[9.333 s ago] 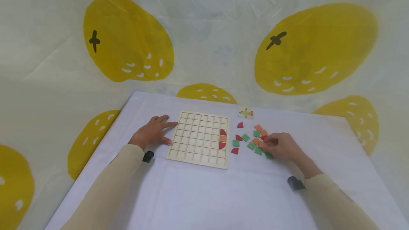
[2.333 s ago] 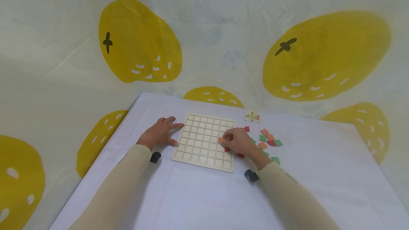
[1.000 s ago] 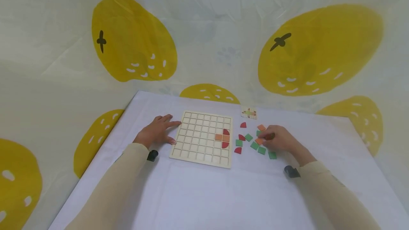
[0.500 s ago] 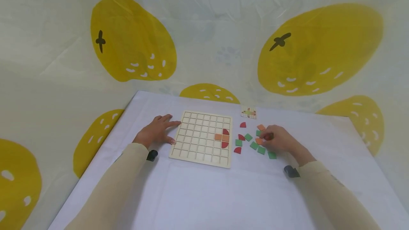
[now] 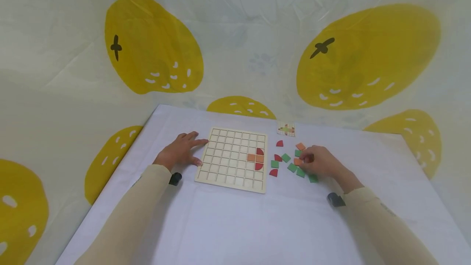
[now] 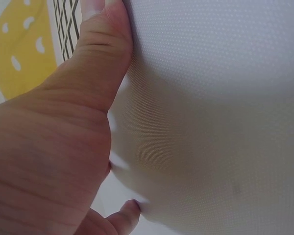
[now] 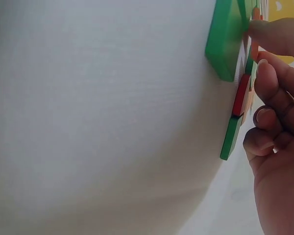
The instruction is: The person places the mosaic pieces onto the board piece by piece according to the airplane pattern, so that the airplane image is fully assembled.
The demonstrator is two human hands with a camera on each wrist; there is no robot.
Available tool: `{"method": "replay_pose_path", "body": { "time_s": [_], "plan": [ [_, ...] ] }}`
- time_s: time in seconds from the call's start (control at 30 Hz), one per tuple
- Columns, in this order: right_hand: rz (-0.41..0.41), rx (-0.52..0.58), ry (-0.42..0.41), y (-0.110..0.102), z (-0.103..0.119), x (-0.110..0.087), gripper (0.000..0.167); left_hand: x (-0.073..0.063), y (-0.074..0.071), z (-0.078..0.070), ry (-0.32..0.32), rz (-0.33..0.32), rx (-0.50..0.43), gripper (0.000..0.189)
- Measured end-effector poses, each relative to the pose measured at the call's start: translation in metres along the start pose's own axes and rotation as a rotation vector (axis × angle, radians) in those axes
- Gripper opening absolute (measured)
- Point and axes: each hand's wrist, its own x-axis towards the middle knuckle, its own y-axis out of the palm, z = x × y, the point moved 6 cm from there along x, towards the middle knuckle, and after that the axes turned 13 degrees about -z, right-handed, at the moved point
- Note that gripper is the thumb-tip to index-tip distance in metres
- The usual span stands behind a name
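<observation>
We see the right hand (image 5: 321, 160) pinching an orange tile (image 5: 297, 162) between thumb and index finger, amid loose green tiles (image 5: 292, 167) on the counter (image 5: 220, 224). The left hand (image 5: 180, 151) lies spread and relaxed, thumb and index fingertips touching the left edge of the gridded board (image 5: 222, 167), which sits toward the counter's far edge. In the board's rightmost columns we find two orange squares (image 5: 251, 157) side by side, with red quarter-rounds (image 5: 259, 167) above and below the outer one. Loose red quarter-rounds (image 5: 274, 172) lie just right of the board, and a small patterned card (image 5: 286, 129) lies near the far edge. The right wrist view shows us the pieces' thick, flat sides, as on a green block (image 7: 220, 44); the left one shows the white cloth's weave (image 6: 210, 39).
</observation>
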Motion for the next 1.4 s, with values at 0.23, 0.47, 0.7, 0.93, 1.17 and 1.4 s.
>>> {"method": "replay_pose_path", "body": {
  "time_s": [0.23, 0.47, 0.7, 0.93, 1.17, 1.4],
  "plan": [
    [-0.007, 0.0, 0.006, 0.001, 0.002, 0.0, 0.028, 0.002, 0.002, 0.002, 0.008, 0.006, 0.007, 0.094],
    [-0.007, 0.011, 0.004, 0.001, 0.005, 0.0, 0.028, 0.002, 0.001, 0.002, 0.012, 0.0, 0.002, 0.093],
    [-0.009, 0.011, -0.002, 0.003, 0.011, 0.0, 0.03, 0.001, 0.0, 0.001, 0.015, 0.004, 0.006, 0.092],
    [-0.007, 0.011, -0.008, 0.004, 0.018, -0.001, 0.03, 0.002, 0.001, 0.001, 0.007, 0.008, -0.001, 0.092],
    [-0.003, 0.009, -0.033, 0.006, 0.025, -0.002, 0.03, 0.002, 0.001, 0.001, 0.01, 0.0, 0.0, 0.091],
    [-0.001, 0.017, -0.02, 0.013, 0.03, 0.0, 0.031, 0.002, 0.003, 0.001, 0.006, 0.009, 0.0, 0.093]
  ]
}}
